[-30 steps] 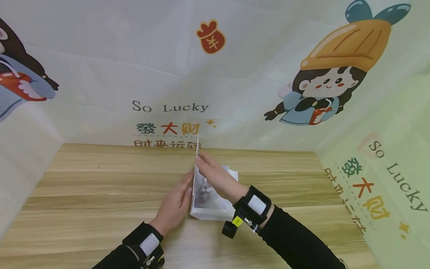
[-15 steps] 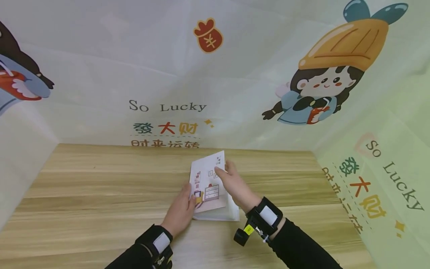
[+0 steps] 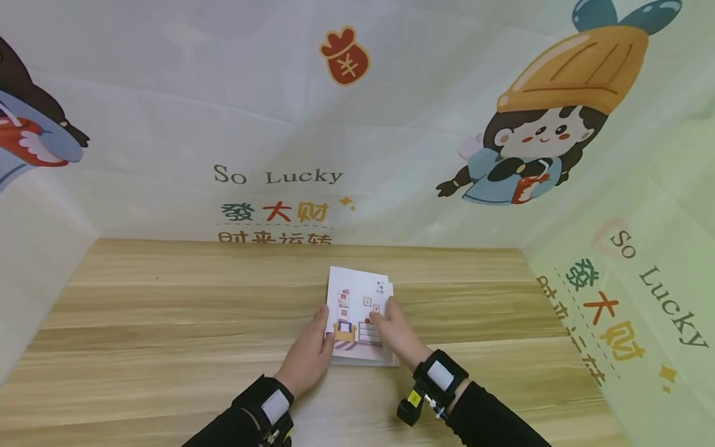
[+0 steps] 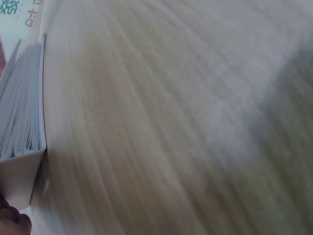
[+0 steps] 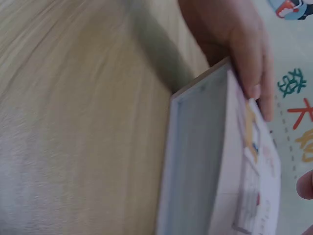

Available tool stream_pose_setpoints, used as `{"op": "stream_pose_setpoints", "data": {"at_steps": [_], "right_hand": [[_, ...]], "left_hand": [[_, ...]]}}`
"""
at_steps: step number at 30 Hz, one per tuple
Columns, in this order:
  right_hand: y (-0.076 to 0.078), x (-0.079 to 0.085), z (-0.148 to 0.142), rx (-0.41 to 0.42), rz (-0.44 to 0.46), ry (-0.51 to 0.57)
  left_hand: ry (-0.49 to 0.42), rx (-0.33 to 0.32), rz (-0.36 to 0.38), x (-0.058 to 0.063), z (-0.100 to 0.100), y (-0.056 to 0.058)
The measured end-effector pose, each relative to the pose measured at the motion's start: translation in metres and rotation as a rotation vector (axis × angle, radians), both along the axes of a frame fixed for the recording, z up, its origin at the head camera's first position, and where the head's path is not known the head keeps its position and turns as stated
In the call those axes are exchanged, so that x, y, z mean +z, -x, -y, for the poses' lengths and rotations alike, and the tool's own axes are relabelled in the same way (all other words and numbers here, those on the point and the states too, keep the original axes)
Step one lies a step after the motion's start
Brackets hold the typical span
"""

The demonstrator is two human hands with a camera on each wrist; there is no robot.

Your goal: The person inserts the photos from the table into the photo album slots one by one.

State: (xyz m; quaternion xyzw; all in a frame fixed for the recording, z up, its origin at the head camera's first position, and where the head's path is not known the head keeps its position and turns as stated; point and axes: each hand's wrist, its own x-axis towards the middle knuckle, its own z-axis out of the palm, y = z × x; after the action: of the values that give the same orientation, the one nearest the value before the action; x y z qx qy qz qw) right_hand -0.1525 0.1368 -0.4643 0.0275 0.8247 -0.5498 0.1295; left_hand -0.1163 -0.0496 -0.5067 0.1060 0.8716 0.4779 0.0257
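Note:
A small, thick photo album [image 3: 352, 292] with a white, illustrated cover lies on the table between both hands. Its front cover is down over the pages [image 4: 22, 98], whose edges show in the left wrist view. My left hand [image 3: 306, 354] grips the spine side, thumb along the cover's left edge; in the right wrist view that hand [image 5: 247, 49] shows at the spine. My right hand [image 3: 403, 335] holds the opposite edge, with the thumb on top of the cover and fingers around the side. The undersides of the fingers are hidden.
A wood-grain table [image 3: 195, 298] surrounds the album. White printed sheeting [image 3: 268, 112] stands behind it and at both sides. Each wrist wears a black strap; a small camera [image 3: 410, 410] hangs from the right one.
The front cover has swung from upright, over the pages, and down to the right. My right hand has moved from the cover's inner face to the album's right edge.

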Motion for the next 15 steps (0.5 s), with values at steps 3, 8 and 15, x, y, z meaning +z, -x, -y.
{"op": "stream_pose_setpoints", "data": {"at_steps": [3,8,15], "right_hand": [[-0.002,-0.012,-0.001,0.003,-0.020,-0.019],[-0.005,-0.022,0.005,0.001,-0.025,-0.025],[-0.003,-0.028,0.030,0.067,-0.045,-0.009]], "left_hand": [[-0.003,-0.010,0.009,0.001,-0.001,-0.001],[-0.004,-0.006,0.043,0.003,0.005,-0.001],[0.015,0.065,0.046,0.002,0.029,-0.005]]}}
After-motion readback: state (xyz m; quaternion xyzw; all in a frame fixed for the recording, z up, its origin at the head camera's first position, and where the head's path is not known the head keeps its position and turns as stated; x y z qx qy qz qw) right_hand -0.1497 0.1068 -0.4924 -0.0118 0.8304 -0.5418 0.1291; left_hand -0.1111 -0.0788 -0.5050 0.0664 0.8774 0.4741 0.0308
